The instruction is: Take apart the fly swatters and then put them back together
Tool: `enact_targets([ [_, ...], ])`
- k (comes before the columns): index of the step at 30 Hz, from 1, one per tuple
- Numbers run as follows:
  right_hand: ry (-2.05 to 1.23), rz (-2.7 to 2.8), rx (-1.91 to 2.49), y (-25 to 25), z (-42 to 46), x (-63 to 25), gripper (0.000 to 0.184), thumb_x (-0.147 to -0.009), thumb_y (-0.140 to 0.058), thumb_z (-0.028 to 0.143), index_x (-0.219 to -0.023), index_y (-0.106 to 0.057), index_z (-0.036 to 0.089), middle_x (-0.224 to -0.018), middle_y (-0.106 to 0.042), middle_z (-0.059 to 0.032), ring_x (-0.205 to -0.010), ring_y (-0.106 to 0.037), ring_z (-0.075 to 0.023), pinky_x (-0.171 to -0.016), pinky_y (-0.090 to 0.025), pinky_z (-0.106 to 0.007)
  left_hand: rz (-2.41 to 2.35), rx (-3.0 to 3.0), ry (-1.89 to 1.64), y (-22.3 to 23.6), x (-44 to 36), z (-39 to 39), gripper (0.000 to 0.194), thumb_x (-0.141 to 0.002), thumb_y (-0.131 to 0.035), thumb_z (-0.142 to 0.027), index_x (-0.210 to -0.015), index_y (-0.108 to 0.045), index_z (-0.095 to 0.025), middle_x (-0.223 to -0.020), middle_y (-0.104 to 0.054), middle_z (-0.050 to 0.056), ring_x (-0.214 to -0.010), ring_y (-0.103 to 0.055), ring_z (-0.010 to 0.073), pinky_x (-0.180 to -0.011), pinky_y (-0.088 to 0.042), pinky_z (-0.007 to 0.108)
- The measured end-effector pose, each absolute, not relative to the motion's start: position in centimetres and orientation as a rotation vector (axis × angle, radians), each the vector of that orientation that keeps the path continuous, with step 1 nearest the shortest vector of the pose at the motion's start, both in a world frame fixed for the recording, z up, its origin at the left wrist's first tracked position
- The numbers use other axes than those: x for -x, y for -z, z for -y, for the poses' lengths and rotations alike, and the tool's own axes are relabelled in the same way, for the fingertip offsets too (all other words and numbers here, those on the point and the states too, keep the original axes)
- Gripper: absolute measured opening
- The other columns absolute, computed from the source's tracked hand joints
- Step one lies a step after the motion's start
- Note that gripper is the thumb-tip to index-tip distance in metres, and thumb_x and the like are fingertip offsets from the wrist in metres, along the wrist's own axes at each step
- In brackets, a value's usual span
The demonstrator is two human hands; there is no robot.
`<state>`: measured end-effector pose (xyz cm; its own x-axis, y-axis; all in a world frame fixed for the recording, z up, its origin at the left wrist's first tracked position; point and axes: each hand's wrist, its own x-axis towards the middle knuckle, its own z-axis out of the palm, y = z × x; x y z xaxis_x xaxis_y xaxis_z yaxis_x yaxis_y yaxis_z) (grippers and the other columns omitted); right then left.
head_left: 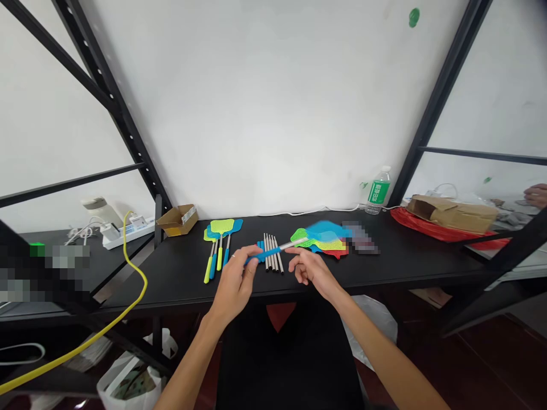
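Observation:
A blue fly swatter (pixel 267 254) is held by its handle in my left hand (pixel 236 280), tilted up to the right, its blue head blurred. My right hand (pixel 311 270) is just below the swatter's metal rod, index finger stretched toward it and the other fingers loosely curled; whether the finger touches the rod I cannot tell. Behind the held swatter lie several metal rods (pixel 274 263) side by side. More blue handle pieces show partly beside my left fingers. To the right is a pile of green, yellow and red swatter heads (pixel 335 246). Several whole swatters (pixel 219 257) lie at the left.
A small open cardboard box (pixel 177 221) stands at the back left, near a white power strip (pixel 130 230). A water bottle (pixel 378 191) is at the back right. A yellow cable (pixel 143 283) hangs at the left, and black shelf posts (pixel 442 85) flank the black table (pixel 171 279).

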<state>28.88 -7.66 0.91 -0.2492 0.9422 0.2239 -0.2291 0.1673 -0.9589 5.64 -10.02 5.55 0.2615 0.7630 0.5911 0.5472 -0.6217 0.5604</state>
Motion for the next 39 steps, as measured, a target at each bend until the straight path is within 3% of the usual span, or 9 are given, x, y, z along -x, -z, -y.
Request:
enact_targets([
  [4,-1.421,1.208,0.655,-2.2,8.5,-28.9,0.054,-0.093,-0.047,0.065,-0.073,-0.064,0.017,-0.055,-0.055,-0.001,-0.042,-0.045,-0.0101,-0.041,-0.026,-0.023,-1.008,-2.38,-1.252,-5.6,-6.6,10.7,0.022,-0.102,-0.045,-0.03,-0.119,-0.058,-0.025,-0.11,-0.065,0.005,-0.097,-0.061,0.0178,-0.083,-0.047,0.029],
  [8,-1.404,1.189,0.694,-3.0,9.1,-29.0,0.058,-0.096,-0.048,0.058,-0.054,-0.055,0.017,-0.043,-0.044,0.0007,-0.04,-0.041,-0.0099,-0.043,-0.025,-0.024,-1.134,-2.307,-1.394,-5.5,-6.4,10.3,0.019,-0.096,-0.058,-0.036,-0.108,-0.061,-0.022,-0.094,-0.066,0.002,-0.082,-0.059,0.0162,-0.073,-0.047,0.026],
  [11,-1.41,1.173,0.708,-3.3,9.4,-29.0,0.055,-0.096,-0.049,0.052,-0.054,-0.056,0.017,-0.043,-0.045,0.0007,-0.041,-0.041,-0.01,-0.044,-0.025,-0.025,-1.193,-2.401,-1.43,-5.4,-6.0,10.0,0.017,-0.096,-0.058,-0.037,-0.096,-0.063,-0.02,-0.081,-0.062,0.001,-0.073,-0.054,0.0153,-0.068,-0.043,0.026],
  [20,-1.275,1.357,0.715,-4.2,10.1,-29.4,0.052,-0.098,-0.046,0.042,-0.059,-0.067,0.016,-0.049,-0.057,-0.0033,-0.046,-0.049,-0.0116,-0.048,-0.032,-0.025,-1.176,-2.614,-1.43,-6.0,-5.7,10.1,0.028,-0.102,-0.043,-0.029,-0.08,-0.057,-0.019,-0.07,-0.055,0.001,-0.067,-0.046,0.0161,-0.064,-0.033,0.029],
  [27,-1.124,1.625,0.728,-5.1,10.8,-30.6,0.054,-0.102,-0.039,0.045,-0.07,-0.073,0.016,-0.059,-0.067,-0.0055,-0.057,-0.057,-0.0143,-0.055,-0.04,-0.026,-1.067,-2.347,-1.308,-5.9,-6.0,10.3,0.041,-0.103,-0.037,-0.033,-0.064,-0.037,-0.02,-0.06,-0.035,-0.002,-0.056,-0.035,0.0127,-0.056,-0.024,0.028],
  [32,-0.989,1.836,0.738,-6.5,11.6,-31.9,0.042,-0.1,-0.044,0.041,-0.087,-0.076,0.016,-0.077,-0.073,-0.0072,-0.07,-0.062,-0.017,-0.061,-0.044,-0.028,-1.054,-1.878,-1.288,-5.3,-4.8,9.0,0.051,-0.1,-0.038,-0.045,-0.058,-0.022,-0.022,-0.054,-0.021,-0.004,-0.05,-0.022,0.0105,-0.05,-0.018,0.028],
  [36,-0.896,1.639,0.707,-7.2,11.2,-34.8,0.034,-0.094,-0.052,0.039,-0.087,-0.076,0.016,-0.079,-0.073,-0.0091,-0.068,-0.06,-0.0193,-0.056,-0.043,-0.03,-1.305,-1.584,-1.612,-6.2,-1.9,7.8,0.052,-0.096,-0.044,-0.048,-0.055,-0.026,-0.022,-0.052,-0.023,-0.004,-0.049,-0.026,0.0107,-0.049,-0.023,0.026],
  [39,-0.881,1.386,0.69,-7.3,10.5,-36.7,0.026,-0.087,-0.056,0.035,-0.088,-0.076,0.017,-0.087,-0.072,-0.0105,-0.07,-0.06,-0.0212,-0.057,-0.045,-0.032,-1.646,-1.788,-1.566,-6.7,-0.8,7.5,0.046,-0.094,-0.047,-0.049,-0.059,-0.045,-0.019,-0.054,-0.04,-0.002,-0.053,-0.037,0.0123,-0.052,-0.026,0.026],
])
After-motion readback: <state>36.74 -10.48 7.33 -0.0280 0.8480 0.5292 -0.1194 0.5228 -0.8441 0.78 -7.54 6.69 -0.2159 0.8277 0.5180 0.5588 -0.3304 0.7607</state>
